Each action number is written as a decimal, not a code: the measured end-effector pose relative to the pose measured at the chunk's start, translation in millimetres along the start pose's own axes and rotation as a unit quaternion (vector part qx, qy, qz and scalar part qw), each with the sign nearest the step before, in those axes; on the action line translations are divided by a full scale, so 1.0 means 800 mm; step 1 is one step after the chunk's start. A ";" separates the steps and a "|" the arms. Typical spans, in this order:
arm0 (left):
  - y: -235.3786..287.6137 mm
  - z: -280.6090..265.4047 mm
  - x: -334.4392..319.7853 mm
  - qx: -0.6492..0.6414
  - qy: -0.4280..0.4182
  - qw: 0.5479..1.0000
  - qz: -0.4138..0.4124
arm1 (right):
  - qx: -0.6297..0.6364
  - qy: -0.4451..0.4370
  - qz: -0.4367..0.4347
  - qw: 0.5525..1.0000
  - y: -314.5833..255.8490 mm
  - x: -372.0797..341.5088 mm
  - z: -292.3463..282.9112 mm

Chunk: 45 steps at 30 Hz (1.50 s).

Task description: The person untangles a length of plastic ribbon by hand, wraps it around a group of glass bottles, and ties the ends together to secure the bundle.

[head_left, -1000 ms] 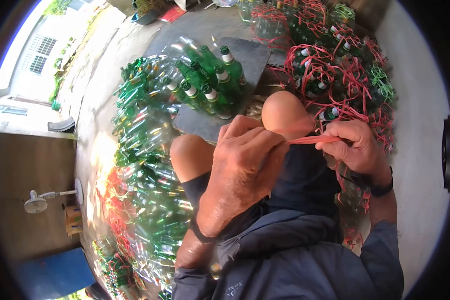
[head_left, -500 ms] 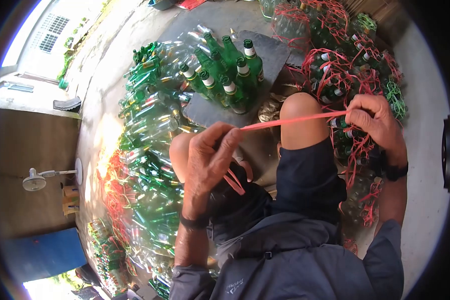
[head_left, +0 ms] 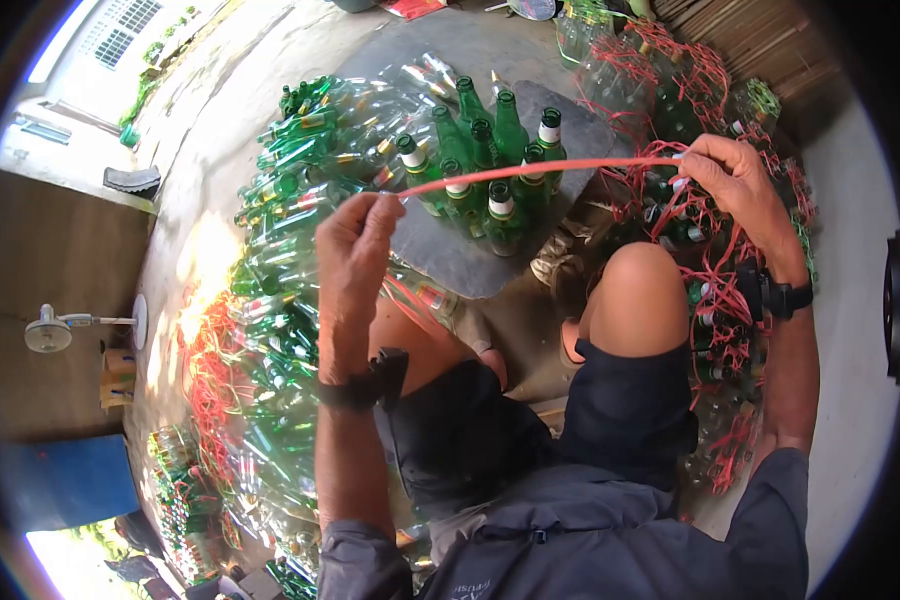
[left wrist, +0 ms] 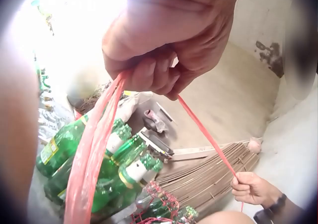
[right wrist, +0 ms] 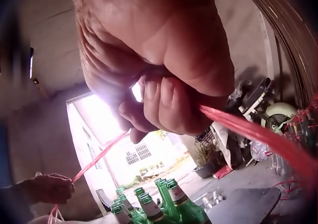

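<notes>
The room has a grey concrete floor (head_left: 345, 45) and a pale wall (head_left: 855, 190), with a white fan (head_left: 48, 334) at one side. Many green bottles (head_left: 300, 185) lie in a big heap on the floor, while other bottles (head_left: 665, 215) at the opposite side are mixed with tangled red strands (head_left: 740, 290). Near our knees there is a dark slab (head_left: 445, 262) with a rough, uneven edge, and on it a group of green bottles (head_left: 511, 130) stands upright.

We have the red strip (head_left: 535, 168) in the air, above the slab and partly in front of these standing bottles. Our left hand (head_left: 353, 245) grips one part, with the fingers curled round it, and loose lengths hang below this hand. Our right hand (head_left: 735, 185) pinches the other part between thumb and fingers. Between the two hands the strip runs nearly straight.

The strip looks like thin plastic, shiny, flat and a little wrinkled, gathered into a narrow band. We judge that it is very light and soft, without stiffness of its own, and maybe slippery, so it is better to take it firmly near both ends of the stretched part. The bottles look hard and smooth, with round shoulders and narrow necks, and we think they can break
</notes>
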State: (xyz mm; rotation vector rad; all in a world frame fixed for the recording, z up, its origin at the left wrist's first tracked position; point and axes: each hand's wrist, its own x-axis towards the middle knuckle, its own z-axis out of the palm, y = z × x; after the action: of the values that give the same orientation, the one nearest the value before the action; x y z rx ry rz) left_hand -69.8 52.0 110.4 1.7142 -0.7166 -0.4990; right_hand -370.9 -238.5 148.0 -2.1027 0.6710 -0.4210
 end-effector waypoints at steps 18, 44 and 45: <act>-0.109 -0.003 0.189 -0.048 0.182 0.982 0.028 | 0.118 0.076 -0.002 0.990 0.088 0.267 0.116; -0.348 0.062 0.149 0.067 0.093 0.984 -0.135 | 0.254 -0.081 0.081 0.960 0.306 0.236 0.242; -0.348 0.063 0.147 0.066 0.090 0.985 -0.134 | 0.273 -0.078 0.006 0.959 0.285 0.225 0.246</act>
State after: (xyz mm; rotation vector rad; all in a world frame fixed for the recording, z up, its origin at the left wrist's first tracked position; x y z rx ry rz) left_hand 38.2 -20.5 -166.8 1.9661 -0.3976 -0.4809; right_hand -195.8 -330.2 -141.3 -1.5850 0.4138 -0.3778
